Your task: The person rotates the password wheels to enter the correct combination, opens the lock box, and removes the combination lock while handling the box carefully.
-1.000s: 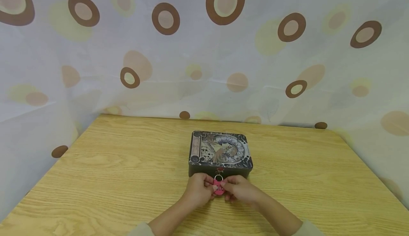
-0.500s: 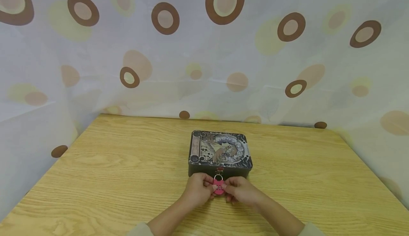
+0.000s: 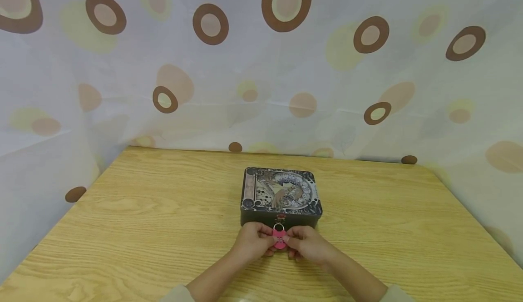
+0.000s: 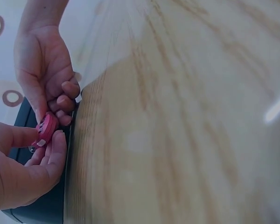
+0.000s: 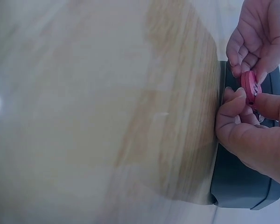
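Note:
A pink combination padlock (image 3: 279,239) hangs by its silver shackle (image 3: 279,226) from the front latch (image 3: 281,217) of a dark box (image 3: 282,193) with an ornate printed lid. My left hand (image 3: 254,243) pinches the padlock's left side between thumb and fingers. From the right, my right hand (image 3: 309,245) pinches the other side, its thumb on the face by the number dials. Both wrist views show the pink padlock (image 4: 46,128) between the two hands, in front of the box's dark side (image 5: 240,179). The digits are too small to read.
The box stands on a wood-grain table (image 3: 163,202), its lid down. Behind and at both sides hangs a pale curtain (image 3: 245,75) with brown and yellow circles.
My right thumb and fingers have shifted slightly down along the padlock, showing more of its upper right face. The left hand and the box hold nearly still.

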A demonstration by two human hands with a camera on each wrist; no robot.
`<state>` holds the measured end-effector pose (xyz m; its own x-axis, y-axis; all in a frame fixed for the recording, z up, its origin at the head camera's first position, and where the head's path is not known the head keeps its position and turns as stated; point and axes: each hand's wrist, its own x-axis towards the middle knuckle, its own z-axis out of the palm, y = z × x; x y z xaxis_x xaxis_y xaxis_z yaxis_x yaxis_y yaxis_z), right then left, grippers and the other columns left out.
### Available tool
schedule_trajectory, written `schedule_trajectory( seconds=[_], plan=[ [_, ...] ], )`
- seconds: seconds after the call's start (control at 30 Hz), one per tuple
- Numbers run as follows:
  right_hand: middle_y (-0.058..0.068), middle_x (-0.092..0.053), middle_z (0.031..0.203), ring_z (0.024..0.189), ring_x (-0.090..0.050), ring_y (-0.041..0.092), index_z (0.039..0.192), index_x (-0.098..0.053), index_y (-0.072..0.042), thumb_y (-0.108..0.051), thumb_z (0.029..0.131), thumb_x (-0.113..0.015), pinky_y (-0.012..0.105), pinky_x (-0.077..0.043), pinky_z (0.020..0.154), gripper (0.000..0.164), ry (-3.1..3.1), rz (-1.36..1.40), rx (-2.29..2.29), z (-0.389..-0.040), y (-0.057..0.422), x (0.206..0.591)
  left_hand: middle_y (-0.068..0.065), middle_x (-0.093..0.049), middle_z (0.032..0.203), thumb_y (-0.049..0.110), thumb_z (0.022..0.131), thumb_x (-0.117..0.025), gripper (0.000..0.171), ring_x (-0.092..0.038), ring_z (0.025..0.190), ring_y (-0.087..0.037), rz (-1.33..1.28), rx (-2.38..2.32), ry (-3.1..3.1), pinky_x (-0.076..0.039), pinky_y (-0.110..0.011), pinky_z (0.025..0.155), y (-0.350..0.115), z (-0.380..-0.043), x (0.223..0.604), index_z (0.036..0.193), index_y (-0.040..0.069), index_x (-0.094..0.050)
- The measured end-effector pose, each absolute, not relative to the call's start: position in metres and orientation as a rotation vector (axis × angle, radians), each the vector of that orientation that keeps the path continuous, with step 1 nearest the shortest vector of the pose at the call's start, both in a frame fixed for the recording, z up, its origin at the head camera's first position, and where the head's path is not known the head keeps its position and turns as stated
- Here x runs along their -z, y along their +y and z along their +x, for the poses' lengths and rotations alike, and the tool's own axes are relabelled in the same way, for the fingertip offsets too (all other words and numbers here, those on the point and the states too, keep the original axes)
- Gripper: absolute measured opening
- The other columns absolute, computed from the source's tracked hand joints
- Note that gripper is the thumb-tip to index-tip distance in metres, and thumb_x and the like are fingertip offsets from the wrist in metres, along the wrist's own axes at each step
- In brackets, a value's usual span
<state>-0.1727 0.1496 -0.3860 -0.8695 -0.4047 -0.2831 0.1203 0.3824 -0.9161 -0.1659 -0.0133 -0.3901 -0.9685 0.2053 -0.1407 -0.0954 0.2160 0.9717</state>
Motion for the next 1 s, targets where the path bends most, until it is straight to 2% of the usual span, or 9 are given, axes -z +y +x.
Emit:
schedule_trajectory(
  seconds=[0.13,0.6,1.0],
  plan=[
    [-0.002,-0.051,0.063,0.059,-0.048,0.008,0.095,-0.053,0.012,-0.008,0.094,-0.047,0.019,-0.041,0.051,0.02,2.183,-0.25,1.509,-0.1724,0.1493,0.3861,-0.021,-0.068,0.078,-0.004,0.081,-0.061,0.015,-0.065,0.062,-0.017,0.103,-1.832,2.236,-0.057,-0.028,0.056,-0.0134,-0.166,0.3906,0.092,-0.014,-0.059],
    [-0.002,-0.05,0.063,0.06,-0.048,0.008,0.093,-0.053,0.011,-0.007,0.093,-0.048,0.018,-0.04,0.051,0.019,2.192,-0.239,1.519,-0.1718,0.1492,0.3866,-0.016,-0.063,0.081,-0.006,0.079,-0.063,0.023,-0.062,0.068,-0.014,0.108,-1.87,2.18,-0.058,-0.03,0.062,-0.0126,-0.1679,0.3949,0.099,-0.015,-0.057],
    [-0.001,-0.05,0.064,0.061,-0.048,0.009,0.094,-0.054,0.009,-0.008,0.093,-0.048,0.019,-0.041,0.052,0.018,2.205,-0.214,1.503,-0.1719,0.1498,0.388,-0.014,-0.062,0.079,-0.008,0.079,-0.062,0.022,-0.058,0.065,-0.012,0.095,-1.881,2.188,-0.058,-0.03,0.062,-0.0112,-0.1666,0.3943,0.099,-0.014,-0.057]
  ],
)
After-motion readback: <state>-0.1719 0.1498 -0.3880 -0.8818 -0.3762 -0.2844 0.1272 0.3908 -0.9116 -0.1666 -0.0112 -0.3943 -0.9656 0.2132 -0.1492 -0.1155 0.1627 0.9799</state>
